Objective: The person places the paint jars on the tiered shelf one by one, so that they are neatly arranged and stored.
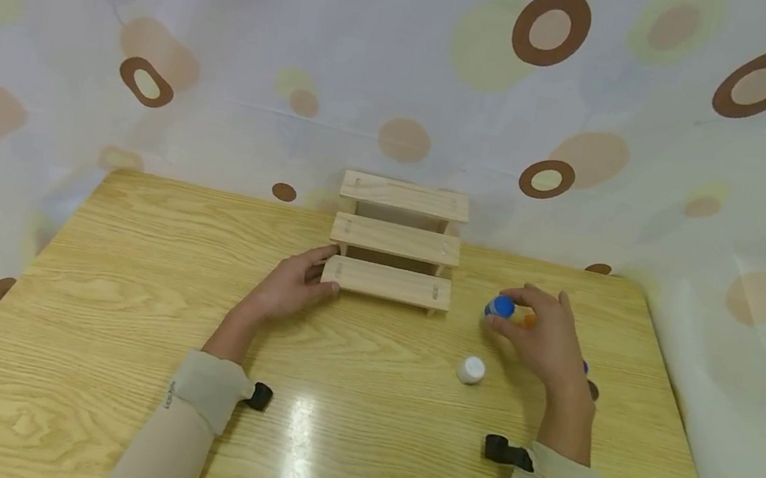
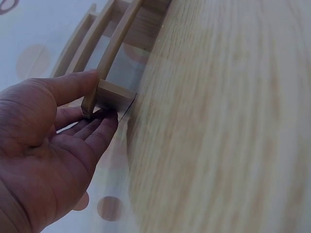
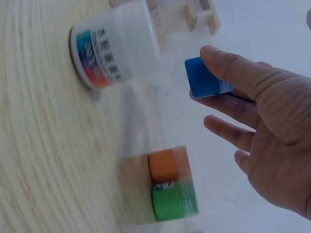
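A three-tier wooden step rack (image 1: 387, 282) stands against the back of the table. My left hand (image 1: 291, 287) holds the left end of its lowest step, thumb at the front edge and fingers round the side; the left wrist view shows that end board (image 2: 114, 94) between them. To the right of the rack, my right hand (image 1: 542, 333) pinches a small blue paint jar (image 1: 499, 307) between thumb and fingers. In the right wrist view the blue jar (image 3: 204, 77) is held away from the tabletop, its other fingers spread loosely.
A white-lidded jar with a printed label (image 3: 116, 46) stands in front of the right hand. An orange jar (image 3: 163, 165) and a green jar (image 3: 167, 201) sit side by side. Near the right wrist a dark round object (image 1: 592, 389) is partly hidden. Patterned cloth (image 1: 403, 139) hangs behind the table.
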A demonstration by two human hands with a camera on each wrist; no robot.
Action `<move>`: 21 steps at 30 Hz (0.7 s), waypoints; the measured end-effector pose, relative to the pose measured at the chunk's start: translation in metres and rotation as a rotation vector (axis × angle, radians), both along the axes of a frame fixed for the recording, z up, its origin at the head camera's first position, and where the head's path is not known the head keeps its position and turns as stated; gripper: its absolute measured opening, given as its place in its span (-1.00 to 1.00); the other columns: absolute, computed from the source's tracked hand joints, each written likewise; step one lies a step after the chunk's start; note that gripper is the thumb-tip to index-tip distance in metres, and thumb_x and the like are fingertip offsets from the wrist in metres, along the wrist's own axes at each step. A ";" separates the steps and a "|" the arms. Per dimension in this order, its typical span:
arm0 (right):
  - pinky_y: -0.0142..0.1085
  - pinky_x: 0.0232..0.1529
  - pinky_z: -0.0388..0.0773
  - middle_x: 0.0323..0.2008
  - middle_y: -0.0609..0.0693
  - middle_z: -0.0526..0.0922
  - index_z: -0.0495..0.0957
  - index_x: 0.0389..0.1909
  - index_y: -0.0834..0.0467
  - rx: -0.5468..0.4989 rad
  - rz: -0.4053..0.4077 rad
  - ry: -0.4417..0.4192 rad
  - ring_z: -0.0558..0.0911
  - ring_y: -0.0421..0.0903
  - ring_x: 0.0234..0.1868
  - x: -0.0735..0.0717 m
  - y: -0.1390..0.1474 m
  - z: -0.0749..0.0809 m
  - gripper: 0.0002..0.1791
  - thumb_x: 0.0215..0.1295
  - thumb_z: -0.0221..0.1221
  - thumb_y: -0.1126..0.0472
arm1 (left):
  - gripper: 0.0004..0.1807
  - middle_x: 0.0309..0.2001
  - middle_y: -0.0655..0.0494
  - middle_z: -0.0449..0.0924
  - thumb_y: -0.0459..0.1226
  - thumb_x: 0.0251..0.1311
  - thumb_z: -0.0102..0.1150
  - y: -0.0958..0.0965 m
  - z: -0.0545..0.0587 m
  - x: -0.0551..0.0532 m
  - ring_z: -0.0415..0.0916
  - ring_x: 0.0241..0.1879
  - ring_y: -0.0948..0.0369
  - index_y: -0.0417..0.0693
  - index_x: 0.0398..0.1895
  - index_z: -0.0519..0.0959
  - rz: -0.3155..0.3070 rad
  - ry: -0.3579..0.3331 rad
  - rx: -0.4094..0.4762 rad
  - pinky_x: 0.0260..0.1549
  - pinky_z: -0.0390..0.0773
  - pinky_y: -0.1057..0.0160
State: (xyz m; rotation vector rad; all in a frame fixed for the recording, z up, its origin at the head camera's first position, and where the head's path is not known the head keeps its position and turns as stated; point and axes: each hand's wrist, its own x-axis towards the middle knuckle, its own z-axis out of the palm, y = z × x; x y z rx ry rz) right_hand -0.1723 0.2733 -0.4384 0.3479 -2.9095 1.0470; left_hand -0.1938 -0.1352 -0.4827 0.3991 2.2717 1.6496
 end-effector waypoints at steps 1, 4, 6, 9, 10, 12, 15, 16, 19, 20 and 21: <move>0.25 0.66 -0.33 0.12 0.28 0.73 0.68 0.16 0.30 -0.004 -0.001 0.003 0.40 0.39 0.47 0.000 -0.003 0.001 -0.55 0.35 0.47 0.16 | -0.17 0.67 -0.18 0.03 -0.32 0.54 0.20 0.000 -0.001 0.000 0.19 0.58 -0.11 -0.23 0.71 0.00 0.001 0.000 0.000 0.44 0.45 0.00; 0.28 0.65 -0.29 0.16 0.29 0.71 0.65 0.23 0.30 -0.008 -0.012 -0.013 0.42 0.42 0.44 0.000 -0.012 0.004 -0.50 0.38 0.44 0.12 | -0.18 0.68 -0.17 0.02 -0.32 0.55 0.19 0.000 -0.003 0.000 0.21 0.58 -0.11 -0.22 0.71 0.00 0.001 0.004 -0.004 0.42 0.47 0.00; 0.33 0.62 -0.12 0.21 0.29 0.68 0.62 0.26 0.28 -0.008 -0.019 -0.038 0.39 0.44 0.45 0.001 -0.018 0.006 -0.47 0.40 0.43 0.09 | -0.18 0.68 -0.15 0.02 -0.32 0.55 0.19 0.000 -0.004 -0.001 0.21 0.58 -0.10 -0.21 0.71 0.00 0.003 0.003 -0.008 0.42 0.47 0.00; 0.34 0.49 0.26 0.22 0.26 0.68 0.60 0.29 0.24 -0.018 -0.017 -0.062 0.42 0.40 0.44 0.002 -0.029 0.006 -0.45 0.42 0.42 0.04 | -0.19 0.68 -0.12 0.02 -0.30 0.56 0.19 0.000 -0.004 0.000 0.20 0.58 -0.10 -0.19 0.71 0.02 0.010 0.005 -0.016 0.43 0.46 0.00; 0.34 0.42 0.37 0.22 0.25 0.68 0.61 0.29 0.23 -0.019 -0.011 -0.061 0.45 0.38 0.42 0.003 -0.033 0.007 -0.45 0.42 0.41 0.02 | -0.19 0.68 -0.13 0.01 -0.30 0.56 0.19 0.000 -0.004 0.000 0.20 0.58 -0.11 -0.20 0.71 0.02 0.008 0.009 -0.018 0.43 0.46 -0.01; 0.26 0.30 0.53 0.18 0.22 0.70 0.62 0.26 0.22 -0.022 0.003 -0.051 0.59 0.28 0.29 0.003 -0.041 0.007 -0.47 0.41 0.42 0.02 | -0.19 0.68 -0.10 0.02 -0.29 0.56 0.19 0.000 -0.004 0.000 0.21 0.58 -0.09 -0.17 0.71 0.03 0.011 0.004 -0.022 0.43 0.46 0.00; 0.25 0.27 0.57 0.14 0.20 0.72 0.63 0.24 0.21 -0.029 0.022 -0.033 0.63 0.25 0.25 0.005 -0.054 0.008 -0.49 0.40 0.43 0.03 | -0.19 0.68 -0.10 0.03 -0.29 0.56 0.19 0.000 -0.004 0.000 0.22 0.58 -0.08 -0.17 0.71 0.03 0.009 0.006 -0.022 0.43 0.47 0.02; 0.24 0.26 0.58 0.14 0.20 0.72 0.63 0.24 0.21 -0.031 0.026 -0.031 0.63 0.26 0.24 0.005 -0.059 0.009 -0.49 0.40 0.43 0.03 | -0.19 0.68 -0.10 0.04 -0.29 0.56 0.19 0.000 -0.004 0.000 0.22 0.57 -0.08 -0.17 0.71 0.03 0.008 0.007 -0.019 0.42 0.48 0.03; 0.23 0.25 0.60 0.12 0.17 0.73 0.64 0.25 0.20 -0.050 0.034 -0.029 0.64 0.25 0.23 0.006 -0.072 0.009 -0.49 0.38 0.44 0.05 | -0.19 0.67 -0.13 0.06 -0.30 0.56 0.19 -0.001 -0.004 -0.001 0.23 0.57 -0.07 -0.17 0.71 0.02 0.007 0.013 -0.016 0.41 0.49 0.03; 0.22 0.26 0.60 0.12 0.16 0.74 0.64 0.25 0.20 -0.060 0.034 -0.028 0.64 0.24 0.23 0.006 -0.077 0.010 -0.48 0.38 0.45 0.05 | -0.19 0.67 -0.13 0.06 -0.30 0.56 0.19 -0.001 -0.005 -0.001 0.23 0.57 -0.07 -0.17 0.71 0.02 0.007 0.013 -0.014 0.41 0.49 0.03; 0.22 0.26 0.59 0.10 0.15 0.75 0.65 0.23 0.20 -0.071 0.037 -0.023 0.65 0.23 0.22 0.006 -0.082 0.010 -0.50 0.37 0.45 0.06 | -0.19 0.67 -0.14 0.06 -0.30 0.56 0.19 -0.001 -0.005 -0.001 0.23 0.57 -0.07 -0.17 0.71 0.02 0.006 0.014 -0.013 0.41 0.49 0.03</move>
